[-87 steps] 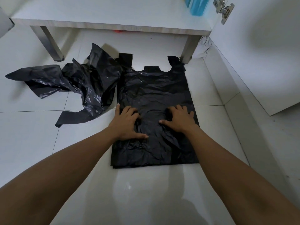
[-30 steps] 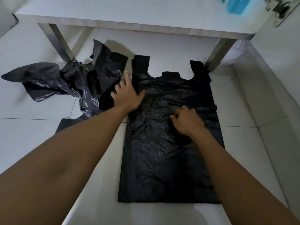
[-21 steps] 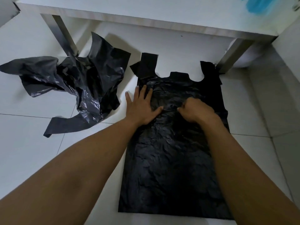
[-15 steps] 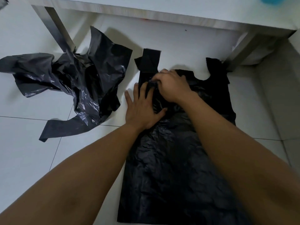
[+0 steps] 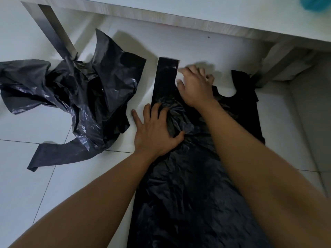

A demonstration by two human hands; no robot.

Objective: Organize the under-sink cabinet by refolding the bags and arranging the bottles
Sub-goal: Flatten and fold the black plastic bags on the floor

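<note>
Hands working apart on the black plastic bag (image 5: 188,194), which is lying spread on the floor tiles (image 5: 35,185), not yet folded. Crumpled second bag (image 5: 86,97) waiting just left; bottles also remaining. Left hand (image 5: 157,135) pressing flat, fingers spread; right hand (image 5: 196,86) blurring at the handle strap (image 5: 164,77), grip unclear.

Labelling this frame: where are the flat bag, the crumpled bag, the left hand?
flat bag (image 5: 188,203), head view, lower body.
crumpled bag (image 5: 100,97), head view, creased middle.
left hand (image 5: 154,134), head view, back of hand.

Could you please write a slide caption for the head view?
Left hand presses a flattened black bag while the right hand reaches its handle.
</note>
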